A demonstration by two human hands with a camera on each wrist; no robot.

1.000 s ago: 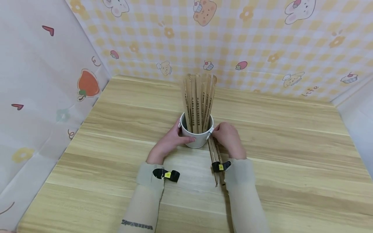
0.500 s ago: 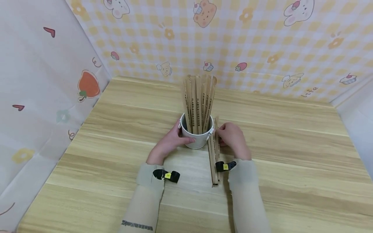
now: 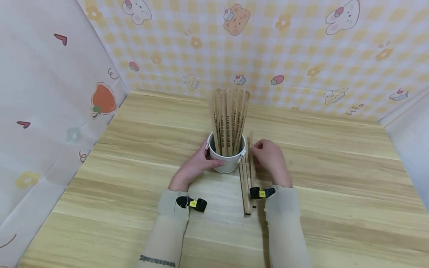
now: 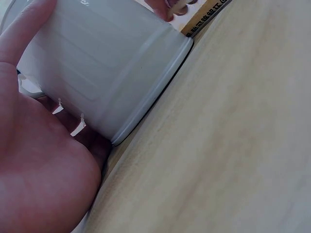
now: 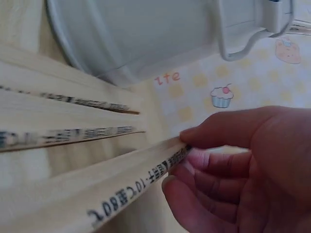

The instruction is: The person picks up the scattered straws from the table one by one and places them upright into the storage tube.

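Note:
A white metal bucket [image 3: 226,164] with small side handles stands upright on the table, holding several long straws in printed brown paper wrappers [image 3: 228,124]. My left hand [image 3: 193,166] grips its left side, the thumb lying across the front. In the left wrist view the palm [image 4: 43,165] is close to the bucket wall. To the right of the bucket, my right hand [image 3: 270,158] pinches one paper-wrapped straw [image 5: 138,187] between thumb and fingers. Beside that straw, a few more wrapped straws [image 5: 63,116] lie on the table, their far ends near the bucket's base.
The light wooden table [image 3: 140,141] extends to both sides. Behind it rises a yellow checked backdrop [image 3: 261,48] with cartoon prints, and a white printed sheet [image 3: 50,96] hangs at the left. The bucket's side handle [image 5: 228,43] juts out near my right hand.
My right hand has shifted right, away from the bucket, and the pinched straw has come apart from the lying ones. The left hand and bucket stay in place.

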